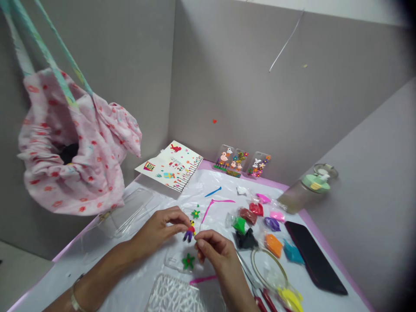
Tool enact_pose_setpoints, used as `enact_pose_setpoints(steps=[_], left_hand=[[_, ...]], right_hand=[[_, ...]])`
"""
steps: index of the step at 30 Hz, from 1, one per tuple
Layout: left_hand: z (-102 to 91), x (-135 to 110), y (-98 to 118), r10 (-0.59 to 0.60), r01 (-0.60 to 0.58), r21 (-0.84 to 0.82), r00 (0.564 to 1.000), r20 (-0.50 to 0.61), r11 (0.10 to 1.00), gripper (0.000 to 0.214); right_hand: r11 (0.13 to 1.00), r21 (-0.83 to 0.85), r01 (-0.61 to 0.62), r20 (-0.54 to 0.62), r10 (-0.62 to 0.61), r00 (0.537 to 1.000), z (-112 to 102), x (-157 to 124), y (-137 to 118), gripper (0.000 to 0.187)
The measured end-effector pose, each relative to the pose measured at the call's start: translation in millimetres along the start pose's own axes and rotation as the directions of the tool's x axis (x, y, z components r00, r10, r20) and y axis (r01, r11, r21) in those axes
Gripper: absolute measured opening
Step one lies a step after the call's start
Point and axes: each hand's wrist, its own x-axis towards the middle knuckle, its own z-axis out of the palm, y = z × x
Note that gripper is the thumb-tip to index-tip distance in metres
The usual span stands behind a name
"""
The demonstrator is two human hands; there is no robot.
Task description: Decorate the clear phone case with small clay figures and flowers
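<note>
A small clay figure (189,234) with a yellow head, red top and purple legs stands out against a see-through phone case (175,258). My left hand (165,225) reaches in from the left, its thumb and forefinger closed at the figure's red upper body. Close by on the other side, my right hand (214,249) is pinched at the figure's arm; what lies between those fingertips is too small to tell. A green clay flower (188,261) with a red middle sits below the figure, and another green flower (195,214) with a yellow middle above it.
Bagged clay in several colours, including orange (273,245), lies at right beside a black phone (315,258). Scissors (251,277) and a textured transparent sheet (172,294) are nearest me. Decorated cases (259,164) and a notebook (172,167) stand behind; a pink cloth bag (78,147) hangs left.
</note>
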Motion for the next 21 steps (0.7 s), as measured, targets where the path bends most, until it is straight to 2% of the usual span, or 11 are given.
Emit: enact_pose_setpoints(steps=[5,10,13,21], left_hand=[[-1.9,0,-7,-0.024,0.022,0.035,0.998,0.065,0.999,0.017],[-7.8,1,-12,-0.064,0.047,0.119,0.988,0.142,0.992,0.028],[-10.0,1,-16,-0.077,0.05,0.145,0.98,0.184,0.988,0.023],[-9.0,-1,-23,-0.113,0.071,0.185,0.968,0.226,0.98,0.019]], right_hand=[[1.0,0.03,-0.005,-0.017,0.006,1.0,0,1,0,0.053],[0.998,0.055,-0.005,-0.01,0.006,1.0,-2,1,3,0.045],[0.998,0.058,-0.015,-0.008,0.016,1.0,-3,1,4,0.044],[0.997,0.072,-0.03,0.002,0.03,1.0,-3,1,6,0.038]])
